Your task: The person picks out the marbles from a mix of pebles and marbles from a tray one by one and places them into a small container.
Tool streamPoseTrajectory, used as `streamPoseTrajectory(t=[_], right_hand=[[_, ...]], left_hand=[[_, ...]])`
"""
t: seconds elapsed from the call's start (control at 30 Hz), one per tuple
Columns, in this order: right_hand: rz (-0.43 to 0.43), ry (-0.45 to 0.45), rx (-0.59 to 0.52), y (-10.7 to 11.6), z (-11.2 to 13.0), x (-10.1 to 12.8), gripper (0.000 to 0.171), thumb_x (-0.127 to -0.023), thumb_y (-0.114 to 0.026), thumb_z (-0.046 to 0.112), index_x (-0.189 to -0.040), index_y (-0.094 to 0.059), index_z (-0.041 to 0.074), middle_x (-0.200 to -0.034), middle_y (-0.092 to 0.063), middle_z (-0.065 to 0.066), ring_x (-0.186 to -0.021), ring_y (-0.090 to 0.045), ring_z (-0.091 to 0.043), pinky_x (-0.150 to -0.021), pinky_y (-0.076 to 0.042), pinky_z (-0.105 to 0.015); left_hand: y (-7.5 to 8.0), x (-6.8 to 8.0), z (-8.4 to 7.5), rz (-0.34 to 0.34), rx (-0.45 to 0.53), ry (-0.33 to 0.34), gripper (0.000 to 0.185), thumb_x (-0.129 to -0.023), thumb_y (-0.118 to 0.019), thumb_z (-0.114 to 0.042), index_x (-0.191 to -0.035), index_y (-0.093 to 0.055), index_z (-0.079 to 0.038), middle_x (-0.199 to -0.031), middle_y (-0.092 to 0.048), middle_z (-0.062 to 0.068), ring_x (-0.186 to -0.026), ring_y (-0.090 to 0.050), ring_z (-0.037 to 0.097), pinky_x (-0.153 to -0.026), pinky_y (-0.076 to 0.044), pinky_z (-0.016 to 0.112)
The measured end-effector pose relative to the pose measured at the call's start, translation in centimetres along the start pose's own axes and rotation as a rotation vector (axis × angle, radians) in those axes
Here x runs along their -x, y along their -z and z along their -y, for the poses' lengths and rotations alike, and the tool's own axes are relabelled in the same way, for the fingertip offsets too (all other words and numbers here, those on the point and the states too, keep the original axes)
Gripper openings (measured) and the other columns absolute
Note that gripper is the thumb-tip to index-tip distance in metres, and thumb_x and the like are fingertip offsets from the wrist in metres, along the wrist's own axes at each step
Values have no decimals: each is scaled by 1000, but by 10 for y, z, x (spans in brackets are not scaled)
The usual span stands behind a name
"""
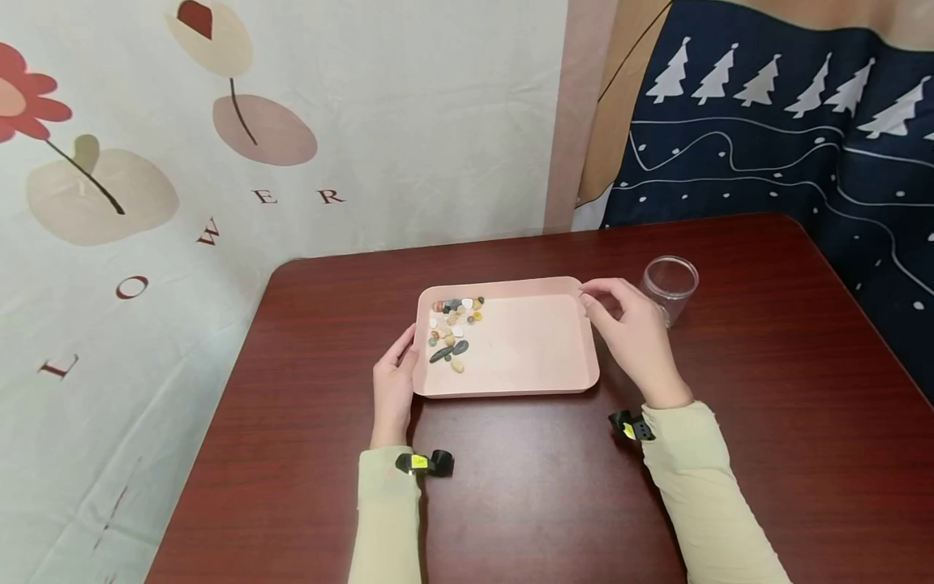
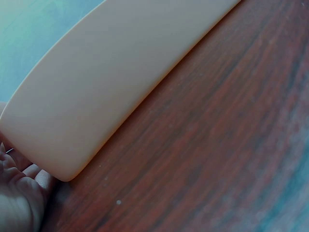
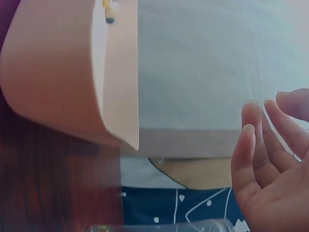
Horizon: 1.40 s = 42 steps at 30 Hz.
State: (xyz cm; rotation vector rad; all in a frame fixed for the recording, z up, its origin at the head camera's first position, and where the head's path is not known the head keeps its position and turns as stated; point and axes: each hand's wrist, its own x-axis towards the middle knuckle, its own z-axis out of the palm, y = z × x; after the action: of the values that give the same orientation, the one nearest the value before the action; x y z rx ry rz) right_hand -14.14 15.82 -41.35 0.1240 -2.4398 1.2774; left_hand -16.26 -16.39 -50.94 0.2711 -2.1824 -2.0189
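A pale pink rectangular tray (image 1: 529, 341) lies on the table, with small mixed stones (image 1: 450, 331) gathered along its left side. Some stones are dark and long, others white, yellow or brown. My left hand (image 1: 394, 389) holds the tray's left side; in the left wrist view its fingers (image 2: 43, 180) sit against the outer wall near a corner. Over the tray's far right corner hovers my right hand (image 1: 635, 337), fingers loosely bent. In the right wrist view that hand (image 3: 275, 164) is apart from the tray, with nothing visible between thumb and fingers.
A clear cup (image 1: 671, 280) stands right of the tray, just behind the right hand; its bottom is partly hidden. The dark red-brown table (image 1: 525, 487) reaches back to a printed white cloth (image 1: 438, 122) and a navy tree-patterned cloth (image 1: 744, 154).
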Motion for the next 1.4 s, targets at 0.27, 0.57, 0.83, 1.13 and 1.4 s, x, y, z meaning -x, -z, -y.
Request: streamPoseTrajectory(t=[0.27, 0.57, 0.83, 1.13, 1.4], right_hand=[[34, 32, 0, -9, 5, 0, 22, -87, -55, 35, -102, -63, 22, -84, -58, 9, -69, -49, -7, -61, -40, -25], [103, 52, -2, -13, 15, -4, 25, -86, -57, 36, -103, -63, 20, -92, -59, 9, -79, -53, -6, -69, -47, -34], [144, 146, 81, -15, 22, -14, 16, -87, -56, 29, -98, -64, 21, -87, -58, 12, -74, -53, -4, -66, -47, -30], [273, 211, 165, -20, 24, -28, 20, -87, -57, 30, -103, -64, 21, -90, -57, 11, -77, -53, -5, -67, -45, -24], [377, 270, 239, -28, 32, -37, 17, -86, -57, 28, -100, -64, 21, -86, -56, 11, -76, -54, -7, -63, -44, -24]], left_hand=[[-1, 0, 0, 0, 34, 1, 31, -90, -53, -18, -120, -58, -21, -122, -54, -6, -110, -50, 6, -87, -43, 23], [-1, 2, -1, -10, 22, 5, 30, -90, -53, -18, -119, -59, -23, -122, -54, -8, -110, -49, 5, -88, -42, 22], [-1, 2, -2, -6, 32, 8, 31, -90, -53, -16, -120, -58, -21, -122, -53, -6, -110, -49, 6, -88, -43, 23], [-1, 2, -3, -4, 48, 1, 32, -90, -51, -13, -121, -58, -17, -122, -53, -4, -111, -49, 7, -87, -42, 22], [-1, 1, -2, 2, 58, -15, 32, -90, -51, -11, -121, -58, -18, -124, -53, -2, -112, -49, 10, -88, -43, 25]])
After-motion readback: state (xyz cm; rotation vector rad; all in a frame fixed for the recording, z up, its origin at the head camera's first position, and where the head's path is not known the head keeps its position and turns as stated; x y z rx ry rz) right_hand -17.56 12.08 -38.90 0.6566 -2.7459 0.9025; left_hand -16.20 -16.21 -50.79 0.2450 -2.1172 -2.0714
